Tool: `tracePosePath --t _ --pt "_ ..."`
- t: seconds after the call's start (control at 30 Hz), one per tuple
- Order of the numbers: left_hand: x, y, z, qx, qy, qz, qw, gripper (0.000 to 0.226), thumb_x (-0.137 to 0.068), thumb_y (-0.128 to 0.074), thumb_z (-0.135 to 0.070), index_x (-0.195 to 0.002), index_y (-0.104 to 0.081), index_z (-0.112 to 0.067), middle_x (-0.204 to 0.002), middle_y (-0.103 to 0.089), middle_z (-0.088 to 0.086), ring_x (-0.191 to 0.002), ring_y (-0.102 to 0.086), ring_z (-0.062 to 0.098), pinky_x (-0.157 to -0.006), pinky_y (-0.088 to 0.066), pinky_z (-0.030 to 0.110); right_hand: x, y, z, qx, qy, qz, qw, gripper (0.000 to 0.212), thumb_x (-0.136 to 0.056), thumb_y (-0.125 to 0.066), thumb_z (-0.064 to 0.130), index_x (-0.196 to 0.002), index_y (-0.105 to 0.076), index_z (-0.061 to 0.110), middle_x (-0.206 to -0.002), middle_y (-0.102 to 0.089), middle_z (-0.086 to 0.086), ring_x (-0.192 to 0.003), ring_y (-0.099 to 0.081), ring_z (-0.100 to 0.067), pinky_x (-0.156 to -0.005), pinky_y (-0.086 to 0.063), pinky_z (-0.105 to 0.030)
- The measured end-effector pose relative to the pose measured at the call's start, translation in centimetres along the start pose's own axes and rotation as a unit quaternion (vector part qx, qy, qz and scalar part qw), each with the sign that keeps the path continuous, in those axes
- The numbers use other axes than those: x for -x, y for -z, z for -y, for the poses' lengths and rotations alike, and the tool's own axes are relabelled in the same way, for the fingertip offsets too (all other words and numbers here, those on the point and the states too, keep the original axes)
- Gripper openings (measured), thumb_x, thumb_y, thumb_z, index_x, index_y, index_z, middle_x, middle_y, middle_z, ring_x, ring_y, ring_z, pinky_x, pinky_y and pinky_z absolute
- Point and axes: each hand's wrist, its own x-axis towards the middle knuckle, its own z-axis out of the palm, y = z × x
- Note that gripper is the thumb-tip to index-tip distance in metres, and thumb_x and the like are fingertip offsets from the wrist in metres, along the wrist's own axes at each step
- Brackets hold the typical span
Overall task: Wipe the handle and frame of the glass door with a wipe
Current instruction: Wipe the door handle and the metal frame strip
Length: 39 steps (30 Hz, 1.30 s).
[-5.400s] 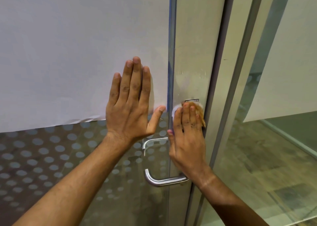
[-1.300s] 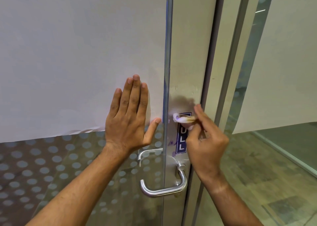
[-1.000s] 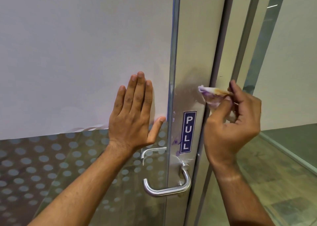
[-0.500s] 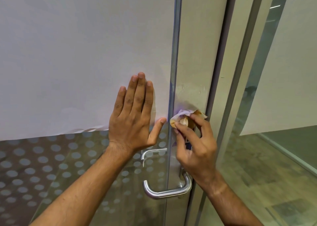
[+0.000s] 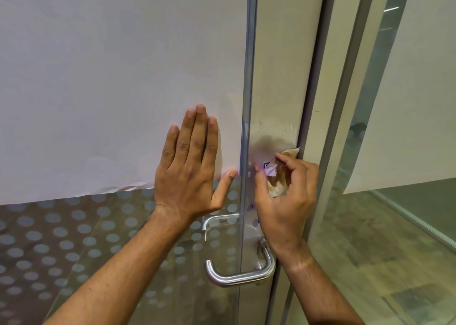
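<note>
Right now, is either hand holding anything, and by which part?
The right hand holds a crumpled wipe, bunched between thumb and fingertips against the door frame. The left hand holds nothing; it lies flat on the glass door.

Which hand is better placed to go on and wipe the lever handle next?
Right. The right hand already grips the wipe against the door frame, directly above the handle. The left hand lies flat and empty on the glass.
</note>
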Motion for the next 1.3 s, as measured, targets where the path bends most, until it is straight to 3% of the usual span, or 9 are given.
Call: tracePosePath --t 0.1,0.23,0.33,0.5,0.7,0.83,0.97,1.07,1.3 --pt "0.0 0.0 0.0 -0.002 0.000 -0.001 1.000 0.092 -0.095 -0.044 -0.060 -0.157 -0.015 0.003 -0.161 -0.020 0.028 -0.153 -0.006 0.031 -0.126 -0.006 0.048 0.0 -0.2 0.0 0.016 -0.009 -0.014 1.000 0.046 -0.078 -0.070 -0.014 -0.122 -0.060 -0.007 -0.119 -0.058 -0.020 -0.114 -0.054 -0.014 -0.100 -0.047 -0.016" --pt "0.0 0.0 0.0 -0.005 0.001 0.001 1.000 0.092 -0.095 -0.044 -0.060 -0.156 -0.017 0.004 -0.161 -0.020 0.028 -0.153 -0.006 0.031 -0.126 -0.005 0.047 0.2 -0.2 -0.6 -0.020 0.052 0.020 0.998 0.052 -0.078 -0.058 -0.022 -0.127 -0.057 -0.007 -0.126 -0.061 -0.015 -0.118 -0.061 -0.028 -0.097 -0.054 -0.036" --pt "0.0 0.1 0.0 -0.004 0.001 -0.003 1.000 0.091 -0.095 -0.045 -0.059 -0.155 -0.019 0.004 -0.161 -0.021 0.028 -0.153 -0.007 0.031 -0.126 -0.006 0.047 0.4 -0.2 -1.2 -0.024 0.107 0.054 0.992 0.051 -0.072 -0.061 -0.025 -0.121 -0.059 -0.010 -0.122 -0.061 -0.018 -0.119 -0.059 -0.024 -0.100 -0.051 -0.029" --pt "0.0 0.1 0.0 -0.004 0.000 -0.002 1.000 0.091 -0.095 -0.045 -0.059 -0.155 -0.020 0.004 -0.160 -0.021 0.028 -0.152 -0.008 0.031 -0.126 -0.006 0.048 0.4 -0.1 -1.9 0.005 0.099 0.042 0.994 0.044 -0.071 -0.072 -0.020 -0.113 -0.063 -0.011 -0.110 -0.064 -0.023 -0.110 -0.057 -0.019 -0.103 -0.043 -0.015" --pt "-0.1 0.1 -0.1 -0.004 0.001 -0.007 1.000 0.090 -0.095 -0.045 -0.059 -0.155 -0.020 0.004 -0.160 -0.021 0.028 -0.152 -0.008 0.030 -0.126 -0.006 0.047 1.7 -0.4 -2.7 0.056 0.153 0.082 0.983 0.042 -0.084 -0.056 -0.021 -0.125 -0.059 -0.011 -0.131 -0.059 -0.021 -0.129 -0.052 -0.031 -0.109 -0.045 -0.043" --pt "-0.1 0.1 0.0 0.002 0.003 -0.010 1.000 0.089 -0.096 -0.045 -0.058 -0.155 -0.020 0.005 -0.160 -0.023 0.029 -0.153 -0.008 0.031 -0.126 -0.004 0.047 2.1 -0.3 -3.2 0.077 0.168 0.138 0.973 0.047 -0.091 -0.035 -0.011 -0.137 -0.046 -0.010 -0.149 -0.040 -0.022 -0.143 -0.036 -0.034 -0.117 -0.033 -0.047" --pt "0.3 -0.2 -0.3 0.006 0.004 -0.008 1.000 0.087 -0.097 -0.045 -0.055 -0.156 -0.020 0.004 -0.160 -0.022 0.029 -0.153 -0.008 0.032 -0.126 -0.002 0.046 1.5 -1.1 -3.3 0.106 0.192 0.162 0.962 0.063 -0.084 -0.049 -0.019 -0.144 -0.033 -0.009 -0.155 -0.024 -0.020 -0.148 -0.022 -0.032 -0.122 -0.022 -0.045" --pt "1.2 -0.5 -1.1 0.009 0.012 -0.004 1.000 0.080 -0.100 -0.040 -0.049 -0.156 -0.015 0.003 -0.160 -0.017 0.026 -0.153 0.005 0.027 -0.126 -0.001 0.045 1.2 -0.5 -4.4 0.117 0.244 0.204 0.941 0.066 -0.080 -0.041 -0.013 -0.145 -0.027 -0.008 -0.155 -0.024 -0.021 -0.149 -0.017 -0.030 -0.123 -0.017 -0.045" --pt "1.6 -0.7 -1.5 0.031 0.015 0.000 0.999 0.076 -0.101 -0.036 -0.045 -0.155 -0.008 0.002 -0.160 -0.016 0.027 -0.153 0.007 0.026 -0.126 0.001 0.044 4.3 2.6 -6.6 0.185 0.281 0.312 0.889 0.080 -0.072 -0.070 -0.016 -0.143 -0.035 -0.004 -0.152 -0.031 -0.022 -0.144 -0.031 -0.035 -0.120 -0.026 -0.044"
